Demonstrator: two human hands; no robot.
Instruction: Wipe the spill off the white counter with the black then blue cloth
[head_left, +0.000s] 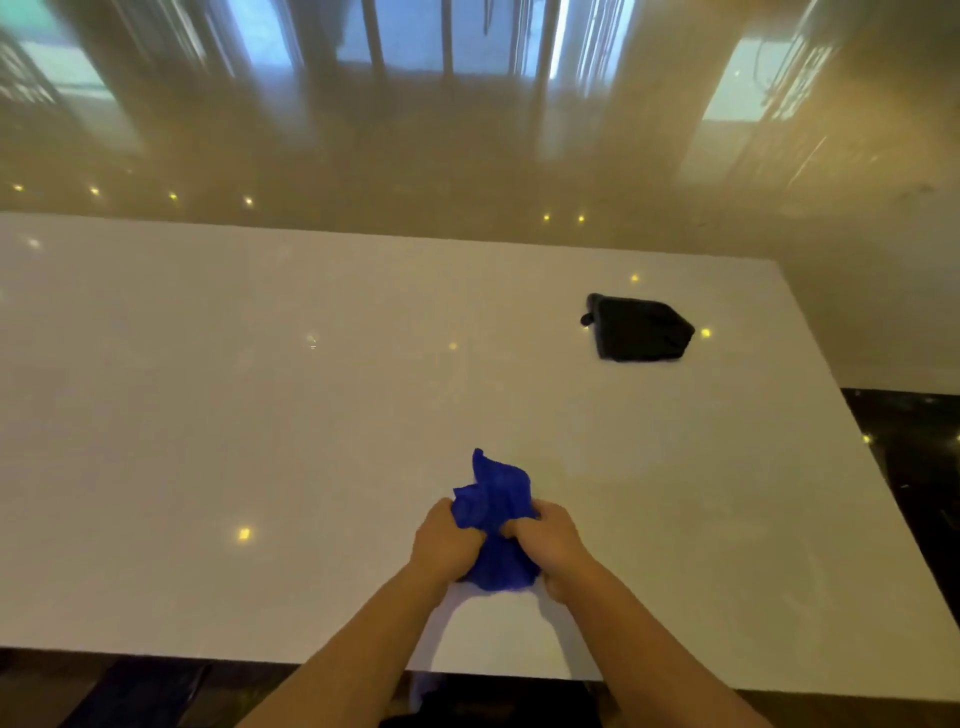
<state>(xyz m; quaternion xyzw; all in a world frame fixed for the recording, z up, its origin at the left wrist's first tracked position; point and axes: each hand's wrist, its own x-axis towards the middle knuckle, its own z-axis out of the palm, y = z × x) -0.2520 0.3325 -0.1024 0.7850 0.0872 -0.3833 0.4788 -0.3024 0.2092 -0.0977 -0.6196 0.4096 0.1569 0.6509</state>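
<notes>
A crumpled blue cloth (496, 512) is bunched between both hands above the white counter (260, 415), near its front edge. My left hand (441, 543) grips the cloth's left side and my right hand (550, 540) grips its right side, fingers curled into the fabric. A black cloth (639, 328), folded into a rough square, lies flat on the counter at the far right, well apart from my hands. I cannot make out a spill on the glossy surface.
The counter's right edge (852, 415) drops to a dark floor (914, 467). Its front edge (208, 656) runs just below my forearms. A shiny beige wall panel (467, 171) rises behind the counter and mirrors windows and small lights.
</notes>
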